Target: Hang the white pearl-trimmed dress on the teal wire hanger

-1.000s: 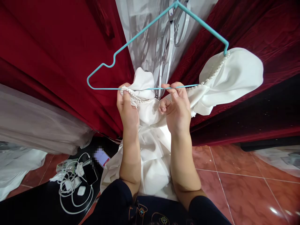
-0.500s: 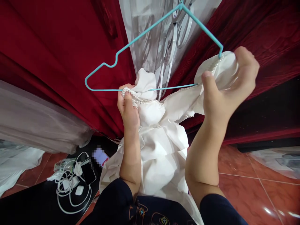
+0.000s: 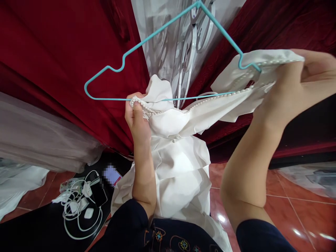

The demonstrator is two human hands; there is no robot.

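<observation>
A white dress (image 3: 181, 164) with pearl-beaded edging hangs in front of me from a light blue hanger (image 3: 160, 34). My left hand (image 3: 138, 117) is closed on the beaded neckline at the left, thumb on top, beside the hanger's bottom bar. Out at the right, my right hand (image 3: 304, 80) grips the other shoulder of the dress and holds it stretched sideways. The hanger's right end sits inside that shoulder opening, while its left end is bare. Some of my right fingers are hidden behind the cloth.
Red curtains (image 3: 65, 52) hang on both sides, with a white scroll-shaped metal frame (image 3: 191, 52) between them. On a black surface (image 3: 34, 227) at lower left lie a phone (image 3: 99, 193), tangled white cables (image 3: 76, 210) and a small white case (image 3: 89, 213). Reddish tiles (image 3: 301, 217) cover the floor.
My right hand has moved outward to the right, pulling the shoulder of the dress taut past the hanger's right end. My left hand and the hanger have shifted slightly left.
</observation>
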